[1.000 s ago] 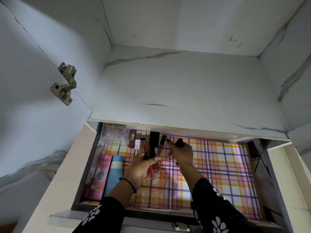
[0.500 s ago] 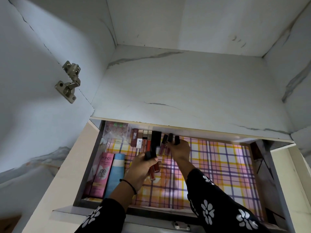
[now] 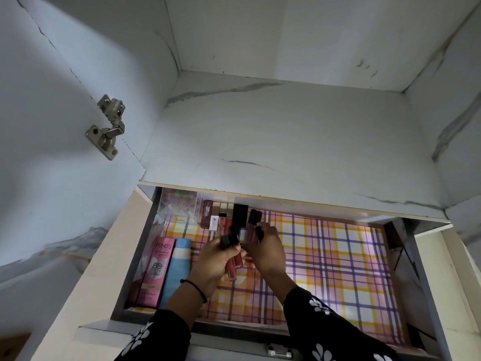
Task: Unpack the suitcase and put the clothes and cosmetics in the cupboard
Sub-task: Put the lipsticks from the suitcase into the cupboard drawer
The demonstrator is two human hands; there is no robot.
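Open drawer point(image 3: 138, 261) with lipsticks point(image 3: 229, 217), pink box point(image 3: 156, 269), blue tube point(image 3: 177, 269)

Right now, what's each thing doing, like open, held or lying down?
Drawer, pulled open.
Left hand, grips red tubes.
Right hand, pinches a dark tube.
Pond's box, lying flat, shut.
Blue bottle, lying flat beside the box.
Lipstick row, side by side at the back.

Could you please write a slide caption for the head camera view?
Left hand holds lipsticks while right hand pinches a tube beside the row in the drawer.
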